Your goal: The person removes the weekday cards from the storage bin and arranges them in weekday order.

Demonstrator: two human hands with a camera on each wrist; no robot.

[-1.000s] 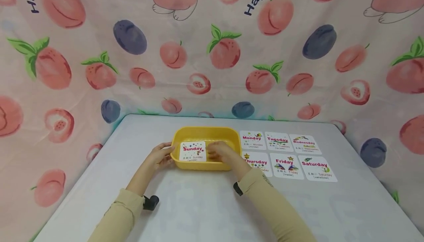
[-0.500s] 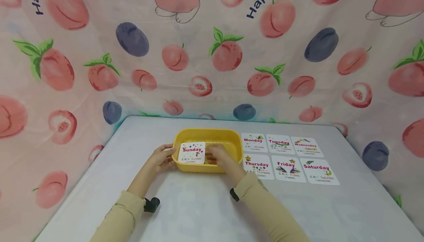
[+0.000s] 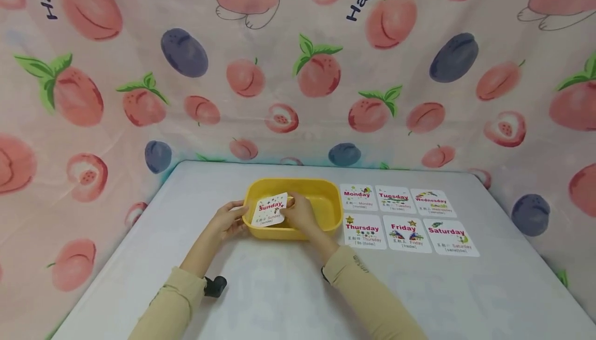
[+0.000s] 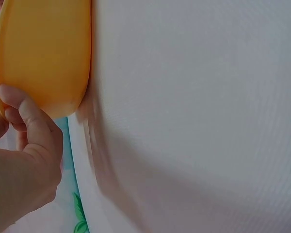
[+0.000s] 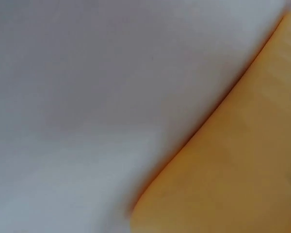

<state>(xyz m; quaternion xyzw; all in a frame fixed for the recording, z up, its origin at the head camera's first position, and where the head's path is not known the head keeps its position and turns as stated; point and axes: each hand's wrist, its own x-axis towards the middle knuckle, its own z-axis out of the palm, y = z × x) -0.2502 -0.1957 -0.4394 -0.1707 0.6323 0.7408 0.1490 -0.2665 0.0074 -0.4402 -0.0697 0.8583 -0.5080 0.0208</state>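
Note:
A yellow plastic basin (image 3: 326, 210) stands on the white table. Its left rim is pinched by my left hand (image 3: 228, 220); in the left wrist view the thumb and fingers (image 4: 36, 128) grip the edge. Inside the basin a white Sunday card (image 3: 269, 211) is tilted, its right side raised. My right hand (image 3: 300, 215) reaches over the front rim and pinches the card's right edge. The right wrist view has only the basin's outer wall (image 5: 223, 179) and the table, with no fingers visible.
To the right of the basin lie two rows of cards: Monday (image 3: 358, 197), Tuesday (image 3: 396, 200) and Wednesday (image 3: 434, 203) behind, Thursday (image 3: 364, 232), Friday (image 3: 406, 234) and Saturday (image 3: 450, 237) in front. A fruit-patterned cloth (image 3: 288, 86) hangs beyond the table's back edge.
The Sunday card has gone from lying flat to tilted, its right side lifted. My right hand has moved left onto its edge. My left hand stays on the rim.

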